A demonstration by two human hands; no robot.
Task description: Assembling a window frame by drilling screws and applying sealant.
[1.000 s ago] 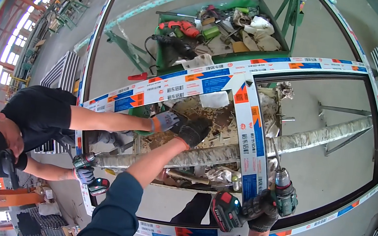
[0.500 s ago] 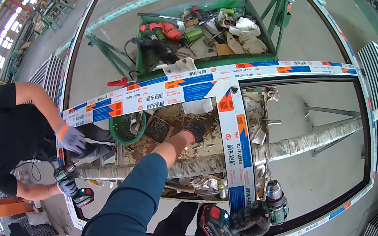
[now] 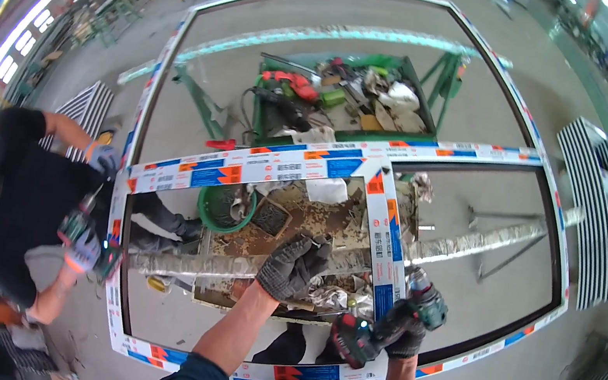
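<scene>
In the gripping right hand (image 3: 403, 335) sits a drill (image 3: 429, 309), right of the narrowly pinched left hand (image 3: 290, 270).

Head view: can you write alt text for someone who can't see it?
A gloved right hand holds a cordless drill over a large taped frame, while the gloved left hand hovers above a cluttered worktable. At left, a co-worker holds another drill.

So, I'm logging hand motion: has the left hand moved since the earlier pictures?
Yes: the gloved left hand has come back toward the body, from beyond the wrapped bar to over it.
</scene>
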